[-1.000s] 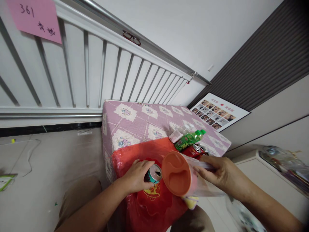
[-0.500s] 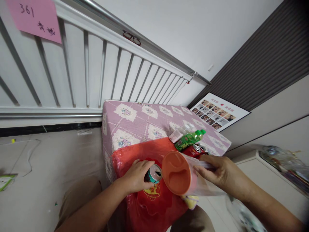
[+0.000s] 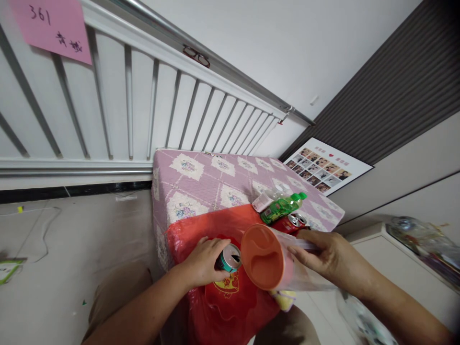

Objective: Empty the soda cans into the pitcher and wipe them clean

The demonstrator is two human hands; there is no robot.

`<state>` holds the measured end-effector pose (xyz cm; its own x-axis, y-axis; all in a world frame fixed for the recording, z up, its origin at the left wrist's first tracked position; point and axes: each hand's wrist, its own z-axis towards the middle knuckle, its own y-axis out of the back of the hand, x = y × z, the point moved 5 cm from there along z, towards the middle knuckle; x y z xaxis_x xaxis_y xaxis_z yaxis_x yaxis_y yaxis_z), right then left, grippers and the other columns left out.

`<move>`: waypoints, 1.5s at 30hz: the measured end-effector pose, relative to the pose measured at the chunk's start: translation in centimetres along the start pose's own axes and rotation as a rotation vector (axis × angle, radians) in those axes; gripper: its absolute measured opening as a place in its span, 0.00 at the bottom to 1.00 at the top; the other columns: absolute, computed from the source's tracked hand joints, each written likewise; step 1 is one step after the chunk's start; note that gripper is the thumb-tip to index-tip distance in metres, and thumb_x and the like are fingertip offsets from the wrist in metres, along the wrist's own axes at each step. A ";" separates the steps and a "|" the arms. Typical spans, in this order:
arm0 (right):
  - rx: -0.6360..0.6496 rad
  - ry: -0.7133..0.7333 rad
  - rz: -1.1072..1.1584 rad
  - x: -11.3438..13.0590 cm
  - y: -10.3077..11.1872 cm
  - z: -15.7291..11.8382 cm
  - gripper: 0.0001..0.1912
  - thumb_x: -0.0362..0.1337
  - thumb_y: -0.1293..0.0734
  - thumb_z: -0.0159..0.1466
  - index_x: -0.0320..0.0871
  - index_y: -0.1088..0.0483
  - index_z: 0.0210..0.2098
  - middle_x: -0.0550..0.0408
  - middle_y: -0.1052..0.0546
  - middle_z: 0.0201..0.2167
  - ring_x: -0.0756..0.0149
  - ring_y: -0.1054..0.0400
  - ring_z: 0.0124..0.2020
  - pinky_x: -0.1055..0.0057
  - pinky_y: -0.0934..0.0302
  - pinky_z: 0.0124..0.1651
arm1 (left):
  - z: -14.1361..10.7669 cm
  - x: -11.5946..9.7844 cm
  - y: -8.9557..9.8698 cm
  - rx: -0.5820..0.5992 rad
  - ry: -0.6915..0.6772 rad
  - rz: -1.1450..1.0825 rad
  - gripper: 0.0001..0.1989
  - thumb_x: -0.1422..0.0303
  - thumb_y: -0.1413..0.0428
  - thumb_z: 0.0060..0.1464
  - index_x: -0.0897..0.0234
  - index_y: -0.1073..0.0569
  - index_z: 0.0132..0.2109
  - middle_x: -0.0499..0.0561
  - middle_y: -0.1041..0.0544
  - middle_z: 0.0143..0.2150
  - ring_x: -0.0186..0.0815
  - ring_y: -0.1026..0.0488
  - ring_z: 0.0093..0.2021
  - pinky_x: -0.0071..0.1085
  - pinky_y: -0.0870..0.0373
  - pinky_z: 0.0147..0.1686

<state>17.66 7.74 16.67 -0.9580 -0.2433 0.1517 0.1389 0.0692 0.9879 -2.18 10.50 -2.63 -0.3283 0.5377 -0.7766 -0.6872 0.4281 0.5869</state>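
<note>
My left hand (image 3: 204, 261) is wrapped round a green can (image 3: 230, 258), whose opened silver top faces up and toward me. My right hand (image 3: 321, 254) grips the handle of a clear plastic pitcher (image 3: 305, 275). The pitcher is tipped on its side, and its orange lid (image 3: 262, 257) points left, close beside the can's top. Beneath both lies a red plate (image 3: 230, 299) with a yellow pattern, on a red plastic sheet (image 3: 215, 218). What the pitcher holds, if anything, I cannot make out.
Green-capped bottles (image 3: 282, 208), a clear bottle (image 3: 265, 199) and red cans (image 3: 289, 223) stand behind the pitcher on the flowered cloth (image 3: 208, 179). A yellow item (image 3: 285, 300) lies below the pitcher. A white radiator (image 3: 140, 96) runs along the wall. A white cabinet (image 3: 373, 249) is at right.
</note>
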 end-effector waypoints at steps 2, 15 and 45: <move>0.003 -0.002 -0.012 0.1 0.0 0.0 0.24 0.55 0.40 0.65 0.43 0.32 0.24 0.57 0.31 0.18 0.70 0.41 0.20 0.74 0.47 0.21 | 0.0 0.0 0.0 0.001 0.000 0.002 0.36 0.63 0.37 0.47 0.56 0.41 0.62 0.55 0.30 0.61 0.49 0.32 0.58 0.49 0.40 0.58; 0.003 0.001 -0.037 0.1 -0.1 0.0 0.24 0.54 0.41 0.65 0.43 0.32 0.23 0.58 0.32 0.17 0.70 0.41 0.20 0.74 0.47 0.21 | 0.1 0.0 0.0 0.024 0.013 0.008 0.36 0.63 0.36 0.47 0.56 0.41 0.62 0.56 0.29 0.61 0.50 0.32 0.58 0.51 0.40 0.59; -0.006 0.008 -0.018 0.1 -0.2 0.3 0.23 0.54 0.39 0.64 0.43 0.32 0.23 0.58 0.31 0.17 0.71 0.41 0.19 0.75 0.47 0.21 | 0.1 0.2 0.0 0.017 0.009 0.005 0.36 0.63 0.36 0.46 0.57 0.40 0.62 0.56 0.30 0.61 0.50 0.32 0.59 0.51 0.40 0.59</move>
<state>17.44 8.04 16.50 -0.9582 -0.2524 0.1344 0.1234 0.0590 0.9906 -2.23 10.67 -2.76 -0.3378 0.5333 -0.7756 -0.6745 0.4376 0.5946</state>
